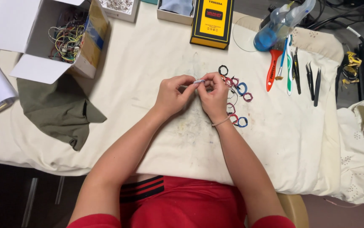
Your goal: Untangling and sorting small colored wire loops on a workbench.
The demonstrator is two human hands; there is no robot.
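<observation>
Cream cloth [161,63], stained in places, covered the desk from edge to edge, and both hands met near its middle. The left hand [171,96] and the right hand [213,96] were pinched together around a small pale wire piece [199,81], fingertips of both touching it; the fingers hid what shape it had.

Just beside the right hand, toward the right edge of the desk, lay a cluster of small wire coils [237,95] in black, red and blue, each wound into a ring. Judged from how they lay, these looked like finished pieces, several already set down, while the one between the fingers seemed unfinished.

At the far left corner an open white cardboard box [42,38] held a tangle of coloured wires [67,40], which suggested plenty of stock left to work through. A green cloth [57,109] lay below the box near the left edge.

Along the far edge stood a yellow and black case [212,21] and two small trays [174,10]. Toward the far right corner lay a blue spray bottle [281,23], an orange-handled tool [273,69], brushes [286,63] and black tweezers [312,78], all well apart from the hands.
</observation>
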